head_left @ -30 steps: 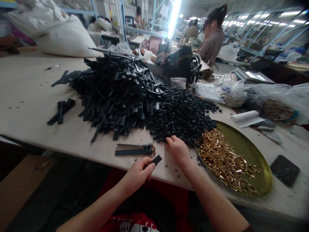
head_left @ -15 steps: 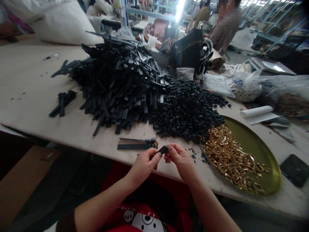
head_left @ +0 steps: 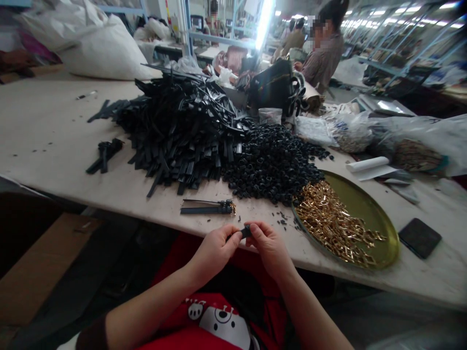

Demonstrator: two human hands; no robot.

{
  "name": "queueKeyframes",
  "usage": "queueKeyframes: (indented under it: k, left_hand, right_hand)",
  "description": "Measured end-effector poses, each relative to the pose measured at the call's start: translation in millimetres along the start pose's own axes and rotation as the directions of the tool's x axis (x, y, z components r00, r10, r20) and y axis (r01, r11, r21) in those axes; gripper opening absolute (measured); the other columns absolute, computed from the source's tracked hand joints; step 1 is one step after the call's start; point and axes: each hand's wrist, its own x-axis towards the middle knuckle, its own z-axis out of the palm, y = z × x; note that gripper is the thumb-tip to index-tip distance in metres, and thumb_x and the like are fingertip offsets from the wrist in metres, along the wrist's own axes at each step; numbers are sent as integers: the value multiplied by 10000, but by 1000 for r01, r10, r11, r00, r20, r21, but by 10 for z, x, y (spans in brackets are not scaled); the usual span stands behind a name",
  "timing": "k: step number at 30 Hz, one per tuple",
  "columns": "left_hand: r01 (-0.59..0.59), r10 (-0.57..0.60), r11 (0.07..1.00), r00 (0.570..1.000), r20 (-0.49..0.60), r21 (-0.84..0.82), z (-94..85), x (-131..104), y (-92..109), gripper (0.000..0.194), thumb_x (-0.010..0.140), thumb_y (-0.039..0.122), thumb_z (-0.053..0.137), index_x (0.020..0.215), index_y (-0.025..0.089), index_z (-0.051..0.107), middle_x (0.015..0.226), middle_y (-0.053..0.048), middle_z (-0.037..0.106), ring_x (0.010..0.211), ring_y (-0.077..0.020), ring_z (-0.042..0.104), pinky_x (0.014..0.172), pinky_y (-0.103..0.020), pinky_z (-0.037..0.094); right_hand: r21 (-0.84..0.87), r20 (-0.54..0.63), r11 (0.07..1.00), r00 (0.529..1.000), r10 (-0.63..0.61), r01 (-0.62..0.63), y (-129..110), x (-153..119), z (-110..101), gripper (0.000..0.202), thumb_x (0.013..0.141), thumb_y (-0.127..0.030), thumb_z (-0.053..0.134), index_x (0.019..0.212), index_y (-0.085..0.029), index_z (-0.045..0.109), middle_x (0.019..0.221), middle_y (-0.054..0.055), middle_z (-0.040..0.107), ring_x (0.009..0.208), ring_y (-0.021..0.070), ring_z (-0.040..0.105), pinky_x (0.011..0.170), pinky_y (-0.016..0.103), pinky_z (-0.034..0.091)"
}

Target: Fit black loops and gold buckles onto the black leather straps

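Note:
Between my two hands, at the table's front edge, is a short black strap. My left hand is closed on its left part, and my right hand pinches its right end. Just beyond them lie finished-looking black straps with gold buckles. A large heap of black straps stands behind, with a pile of small black loops to its right. Gold metal buckles fill part of a round gold-coloured tray at the right.
A black phone lies right of the tray on the pale table. More straps sit at the left. White sack, black bag and plastic bags are farther back. A person is behind the table.
The camera view has shifted, so the table items appear displaced. My hands have come closer together on the strap, and less of it shows between them.

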Motion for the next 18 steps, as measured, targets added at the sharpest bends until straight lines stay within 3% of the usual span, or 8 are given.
queueKeyframes:
  k: [6, 9, 13, 18]
  left_hand:
    - [-51, 48, 998, 993, -105, -22, 115, -140, -17, 252, 851, 344, 400, 787, 154, 554, 697, -1, 583, 635, -123, 512, 593, -224, 382]
    - [-66, 62, 996, 995, -72, -54, 116, -189, -23, 149, 830, 268, 429, 909, 163, 500, 780, -10, 606, 698, -133, 548, 640, -237, 407]
    - [-82, 82, 990, 997, -6, -117, 74, -238, 3, 195, 802, 140, 399, 992, 176, 423, 759, 11, 598, 711, -124, 559, 682, -247, 420]
    - [-60, 68, 983, 997, 41, -171, -14, -152, 35, 180, 814, 193, 422, 991, 172, 401, 763, 3, 596, 689, -122, 569, 642, -242, 427]
  right_hand:
    - [228, 35, 972, 998, 50, -57, 159, -126, 76, 217, 663, -356, 699, 769, -180, 627, 645, -37, 587, 541, 68, 497, 545, 197, 409]
    - [184, 27, 983, 999, 22, -27, 194, -185, 66, 205, 680, -333, 692, 798, -183, 618, 639, -40, 582, 559, 75, 496, 554, 198, 396]
    - [112, 50, 993, 999, 15, -20, 179, -250, 64, 190, 696, -338, 679, 759, -175, 604, 593, -57, 546, 527, 61, 461, 527, 183, 370]
    - [257, 96, 965, 995, 22, -46, 36, -251, 88, 310, 727, -469, 609, 767, -161, 611, 628, -15, 593, 547, 93, 507, 560, 224, 419]
